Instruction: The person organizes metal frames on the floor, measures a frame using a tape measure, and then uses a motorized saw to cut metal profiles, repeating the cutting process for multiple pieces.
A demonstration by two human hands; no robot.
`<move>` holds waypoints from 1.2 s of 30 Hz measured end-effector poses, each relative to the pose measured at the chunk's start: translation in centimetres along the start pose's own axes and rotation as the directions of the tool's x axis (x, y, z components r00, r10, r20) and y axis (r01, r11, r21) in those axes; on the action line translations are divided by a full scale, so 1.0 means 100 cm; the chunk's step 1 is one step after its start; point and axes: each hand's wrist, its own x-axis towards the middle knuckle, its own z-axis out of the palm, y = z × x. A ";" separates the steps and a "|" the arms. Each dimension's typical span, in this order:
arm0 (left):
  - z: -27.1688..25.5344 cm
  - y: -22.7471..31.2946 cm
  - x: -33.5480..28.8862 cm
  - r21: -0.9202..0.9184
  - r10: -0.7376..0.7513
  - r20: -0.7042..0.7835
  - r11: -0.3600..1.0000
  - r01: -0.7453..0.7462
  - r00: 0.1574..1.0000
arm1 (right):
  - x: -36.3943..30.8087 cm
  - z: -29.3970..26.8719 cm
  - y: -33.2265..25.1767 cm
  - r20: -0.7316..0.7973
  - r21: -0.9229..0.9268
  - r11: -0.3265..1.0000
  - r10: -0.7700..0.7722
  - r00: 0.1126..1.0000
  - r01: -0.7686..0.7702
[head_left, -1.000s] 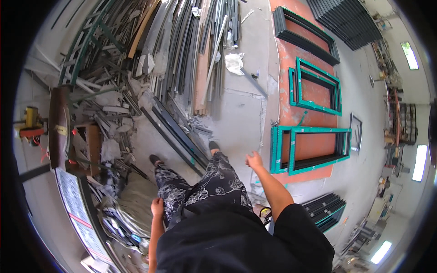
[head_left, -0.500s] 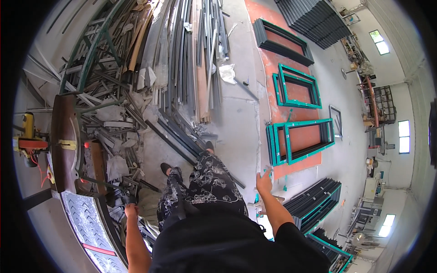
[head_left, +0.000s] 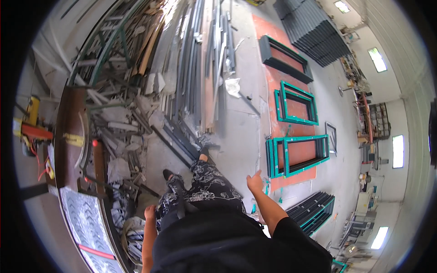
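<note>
Our right hand (head_left: 255, 183) has its fingers partly spread, near the green-edged frames (head_left: 286, 158) on the orange strip (head_left: 268, 26). Our left hand's (head_left: 149, 212) by our trousers (head_left: 210, 183), can't tell how curled.

frames (head_left: 286, 159) lie on a floor strip (head_left: 298, 181) right of the bars (head_left: 185, 68), scraps (head_left: 122, 126) left
</note>
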 end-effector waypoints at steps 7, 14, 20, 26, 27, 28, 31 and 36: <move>-0.053 0.009 0.030 -0.237 0.028 0.077 0.971 -0.009 0.997 | 0.013 0.049 -0.012 0.184 0.088 0.849 -0.528 0.829 0.521; -0.098 0.136 -0.015 0.241 0.115 0.300 0.952 -0.192 0.947 | 0.012 0.128 -0.016 0.375 0.233 0.889 -0.456 0.807 0.394; -0.100 0.274 -0.092 0.355 0.145 0.725 0.758 -0.546 0.673 | 0.008 0.136 -0.031 0.399 0.254 0.913 -0.399 0.826 0.318; -0.087 0.342 -0.111 0.367 0.112 0.787 0.705 -0.607 0.607 | 0.006 0.144 -0.046 0.391 0.259 0.924 -0.366 0.844 0.280; -0.086 0.348 -0.111 0.369 0.113 0.791 0.696 -0.616 0.602 | 0.006 0.147 -0.047 0.384 0.271 0.923 -0.365 0.848 0.274; -0.084 0.352 -0.111 0.370 0.114 0.794 0.688 -0.624 0.597 | 0.006 0.149 -0.046 0.373 0.273 0.923 -0.361 0.854 0.271; -0.080 0.363 -0.108 0.374 0.113 0.802 0.669 -0.642 0.586 | 0.004 0.157 -0.043 0.338 0.301 0.912 -0.376 0.863 0.280; -0.068 0.375 -0.102 0.378 0.105 0.822 0.633 -0.675 0.559 | 0.000 0.169 -0.041 0.271 0.296 0.913 -0.361 0.892 0.280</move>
